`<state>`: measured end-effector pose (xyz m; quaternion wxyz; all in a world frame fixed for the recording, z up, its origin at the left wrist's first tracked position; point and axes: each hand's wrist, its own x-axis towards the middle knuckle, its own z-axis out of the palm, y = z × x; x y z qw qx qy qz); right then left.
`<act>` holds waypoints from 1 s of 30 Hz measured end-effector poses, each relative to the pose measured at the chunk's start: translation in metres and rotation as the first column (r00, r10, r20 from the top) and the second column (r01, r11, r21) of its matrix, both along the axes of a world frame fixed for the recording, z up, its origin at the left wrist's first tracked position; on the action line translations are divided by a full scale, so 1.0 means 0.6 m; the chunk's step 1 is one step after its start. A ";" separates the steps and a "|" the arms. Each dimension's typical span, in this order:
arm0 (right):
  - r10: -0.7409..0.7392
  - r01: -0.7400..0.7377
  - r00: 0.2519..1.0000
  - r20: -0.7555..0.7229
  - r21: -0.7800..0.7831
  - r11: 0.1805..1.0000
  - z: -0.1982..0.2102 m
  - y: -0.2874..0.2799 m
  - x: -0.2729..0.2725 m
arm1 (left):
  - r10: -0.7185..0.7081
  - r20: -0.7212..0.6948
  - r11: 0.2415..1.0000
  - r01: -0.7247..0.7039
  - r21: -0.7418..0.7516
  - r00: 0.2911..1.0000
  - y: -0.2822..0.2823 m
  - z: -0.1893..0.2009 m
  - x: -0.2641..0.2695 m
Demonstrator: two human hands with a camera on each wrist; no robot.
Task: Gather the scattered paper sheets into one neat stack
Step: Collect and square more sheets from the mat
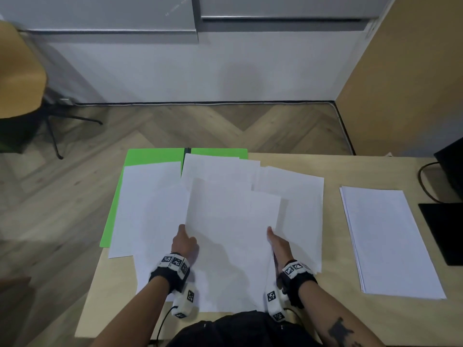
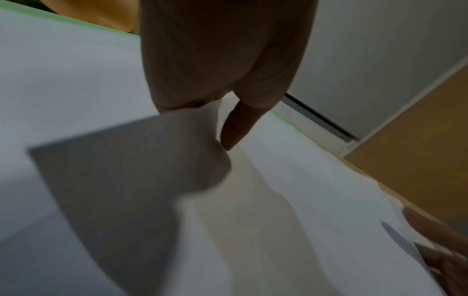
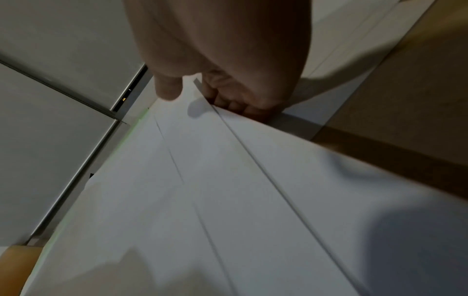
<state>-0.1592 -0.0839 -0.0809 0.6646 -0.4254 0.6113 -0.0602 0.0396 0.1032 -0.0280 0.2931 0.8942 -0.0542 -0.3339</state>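
Note:
Several white paper sheets (image 1: 288, 196) lie fanned and overlapping in the middle of the wooden table (image 1: 333, 169). I hold a bunch of them, the held sheets (image 1: 230, 234), by both side edges, raised a little at the near end. My left hand (image 1: 184, 240) pinches the left edge; the left wrist view shows the left hand (image 2: 228, 120) with thumb on top of the held sheets (image 2: 266, 200) and fingers underneath. My right hand (image 1: 276, 240) grips the right edge; the right wrist view shows the right hand (image 3: 197, 94) with thumb above the held sheets (image 3: 228, 180) and fingers curled below.
An open green folder (image 1: 150, 156) lies under the sheets at the table's back left. A separate neat white stack (image 1: 390, 241) sits to the right. Black equipment (image 1: 443, 229) and a cable (image 1: 423, 181) occupy the far right edge. A chair (image 1: 20, 71) stands on the floor at left.

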 end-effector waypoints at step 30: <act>0.328 -0.131 0.877 0.351 -0.483 0.866 0.330 0.004 0.053 | -0.095 -0.135 0.653 -0.040 -0.756 0.986 -0.041 0.144 0.104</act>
